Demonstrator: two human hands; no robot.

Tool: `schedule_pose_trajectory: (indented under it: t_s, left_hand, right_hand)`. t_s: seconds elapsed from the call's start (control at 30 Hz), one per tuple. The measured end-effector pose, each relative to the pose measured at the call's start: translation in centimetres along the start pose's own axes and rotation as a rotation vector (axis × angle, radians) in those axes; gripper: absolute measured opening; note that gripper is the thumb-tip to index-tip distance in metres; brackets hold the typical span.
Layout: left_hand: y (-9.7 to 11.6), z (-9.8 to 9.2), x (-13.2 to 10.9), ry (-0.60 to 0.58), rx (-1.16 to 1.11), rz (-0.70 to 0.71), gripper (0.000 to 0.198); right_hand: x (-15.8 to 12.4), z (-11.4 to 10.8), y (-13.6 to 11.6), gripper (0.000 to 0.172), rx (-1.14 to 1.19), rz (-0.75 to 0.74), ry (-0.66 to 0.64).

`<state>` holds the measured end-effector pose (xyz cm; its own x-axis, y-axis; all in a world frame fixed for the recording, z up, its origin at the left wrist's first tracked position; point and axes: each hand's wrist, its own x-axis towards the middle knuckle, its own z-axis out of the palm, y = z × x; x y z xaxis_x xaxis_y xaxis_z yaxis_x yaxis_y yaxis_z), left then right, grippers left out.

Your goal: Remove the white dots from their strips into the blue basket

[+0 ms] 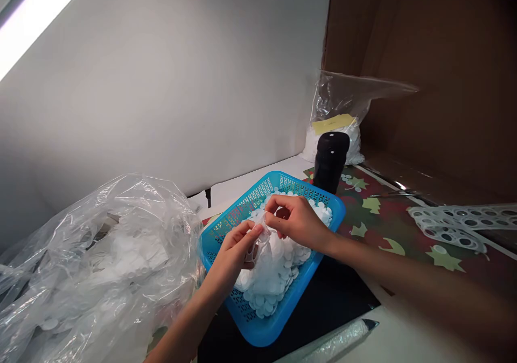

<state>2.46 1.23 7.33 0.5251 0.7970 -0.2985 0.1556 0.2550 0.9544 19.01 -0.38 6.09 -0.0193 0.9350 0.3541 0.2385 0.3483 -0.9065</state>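
Both hands meet over a blue plastic basket (258, 337) heaped with small white discs (278, 263). My left hand (238, 242) pinches a small translucent white sheet piece (264, 235), with round holes showing below the fingers. On the piece's other side my right hand (297, 220) is closed, thumb and forefinger pressed together at its upper edge. Whether a loose disc sits between those right fingertips is too small to tell.
Left of the basket lies a big clear plastic bag (133, 250) with white pieces inside. Behind stand a black bottle-shaped object (331, 161) and a filled bag with a yellow label (333, 123). Perforated white strips (464, 220) lie at right; a plastic-wrapped pointed tool (339, 344) lies in front.
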Motion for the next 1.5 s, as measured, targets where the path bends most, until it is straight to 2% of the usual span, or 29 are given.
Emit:
schedule_pose_trajectory:
  t_s: [0.2, 0.33, 0.4, 0.53, 0.63, 0.8, 0.87, 1.0, 1.23, 1.5]
  left_hand:
    - [-0.5, -0.2, 0.2, -0.003, -0.076, 0.035, 0.031]
    - [-0.9, -0.4, 0.2, 0.058, -0.086, 0.03, 0.024]
    - [-0.9, -0.4, 0.2, 0.064, -0.114, 0.015, 0.024]
    - [-0.9, -0.2, 0.3, 0.108, -0.21, -0.001, 0.025]
    - [-0.8, -0.1, 0.6, 0.117, -0.285, 0.036, 0.031]
    - [-0.8, 0.0, 0.8, 0.104, -0.259, 0.093, 0.027]
    - [-0.8, 0.0, 0.8, 0.1, -0.226, 0.1, 0.025]
    - [-0.9, -0.1, 0.6, 0.128, -0.206, 0.12, 0.023]
    - [-0.8, 0.1, 0.3, 0.19, -0.172, 0.125, 0.023]
    - [-0.5, 0.4, 0.3, 0.191, -0.024, 0.119, 0.033]
  right_hand:
    - [0.1, -0.1, 0.0, 0.016, 0.062, 0.024, 0.027]
    - [0.7, -0.5, 0.7, 0.019, 0.202, 0.049, 0.181]
    - [0.9, -0.7, 0.8, 0.019, 0.196, 0.051, 0.208]
    - [0.7, -0.4, 0.5, 0.025, 0.005, -0.021, 0.023]
    - [0.3, -0.2, 0.1, 0.032, -0.071, -0.082, -0.069]
    - [-0.4, -0.1, -0.3, 0.012, -0.207, -0.284, -0.251]
    - [-0.5, -0.1, -0.4, 0.013, -0.302, -0.34, -0.248]
    - [-0.5, 0.0, -0.4, 0.009, -0.388, -0.345, -0.251]
    - [-0.2, -0.3, -0.6, 0.012, -0.21, -0.292, -0.388]
    - [0.1, -0.3, -0.4, 0.015, -0.156, -0.318, -0.387]
